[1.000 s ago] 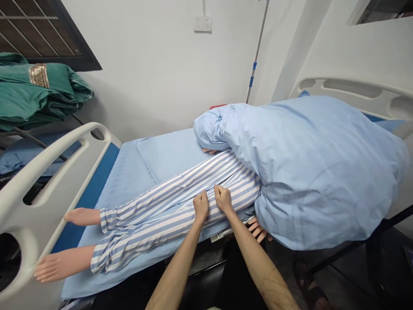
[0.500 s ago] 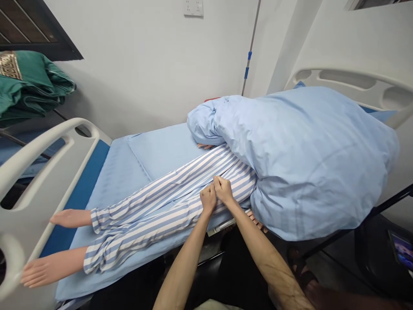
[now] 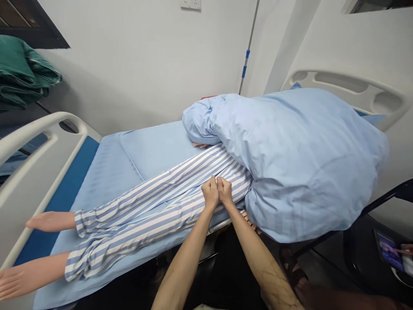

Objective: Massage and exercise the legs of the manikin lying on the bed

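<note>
L hand (image 3: 210, 192) & R hand (image 3: 224, 191) touching, both grips clamped on striped trousers (image 3: 155, 206) at thigh of manikin (image 3: 50, 221), mid-bed (image 3: 155, 155). Legs uncovered, 2 bare feet (image 3: 22, 275) showing; upper body under blue quilt (image 3: 300, 163).

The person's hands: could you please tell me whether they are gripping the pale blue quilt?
No, the left hand and right hand are closed on the striped pajama trousers beside the quilt.
</note>
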Available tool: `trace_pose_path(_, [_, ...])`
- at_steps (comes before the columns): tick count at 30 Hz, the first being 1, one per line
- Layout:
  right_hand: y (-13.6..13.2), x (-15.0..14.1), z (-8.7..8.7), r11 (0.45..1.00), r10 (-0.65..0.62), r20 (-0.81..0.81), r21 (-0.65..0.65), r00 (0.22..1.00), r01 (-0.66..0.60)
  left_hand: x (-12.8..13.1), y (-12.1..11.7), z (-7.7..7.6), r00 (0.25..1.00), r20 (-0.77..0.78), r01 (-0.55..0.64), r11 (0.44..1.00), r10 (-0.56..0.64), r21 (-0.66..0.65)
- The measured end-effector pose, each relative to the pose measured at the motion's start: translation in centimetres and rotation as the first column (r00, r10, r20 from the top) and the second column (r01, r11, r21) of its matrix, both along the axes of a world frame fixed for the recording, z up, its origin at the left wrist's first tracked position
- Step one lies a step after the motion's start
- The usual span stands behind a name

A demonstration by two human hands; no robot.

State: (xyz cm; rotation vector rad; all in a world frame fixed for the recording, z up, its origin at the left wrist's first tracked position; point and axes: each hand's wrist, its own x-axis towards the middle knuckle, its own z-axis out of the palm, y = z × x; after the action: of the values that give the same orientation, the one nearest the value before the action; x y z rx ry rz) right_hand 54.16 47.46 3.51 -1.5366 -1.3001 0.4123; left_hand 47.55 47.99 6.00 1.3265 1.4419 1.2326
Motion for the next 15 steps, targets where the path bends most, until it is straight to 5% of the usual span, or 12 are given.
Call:
trace_pose_path(5, [0.2,0.2,0.7,1.000,0.015,-0.098,-0.007,0.995,-0.015,0.7,0.1,-1.3,0.989,-0.146,0.021,1.000,-0.019,0.017])
trace_pose_path(9, [0.2,2.2,2.8,0.999,0.047,0.045,0.019,0.998,-0.048,0.4,-0.1,-1.6,0.973,-0.221,0.081,0.995,-0.065,0.065])
trace_pose_path(12, [0.4,4.5,3.5,0.998,-0.032,0.181,0.057,0.983,0.022,0.5,-0.2,-1.6,0.967,-0.244,0.091,0.992,-0.066,0.093])
trace_pose_path(15, [1.1,6.2,2.5,0.983,-0.178,0.220,0.075,0.959,0.165,0.9,0.1,-1.6,0.967,-0.247,0.091,0.991,-0.063,0.102])
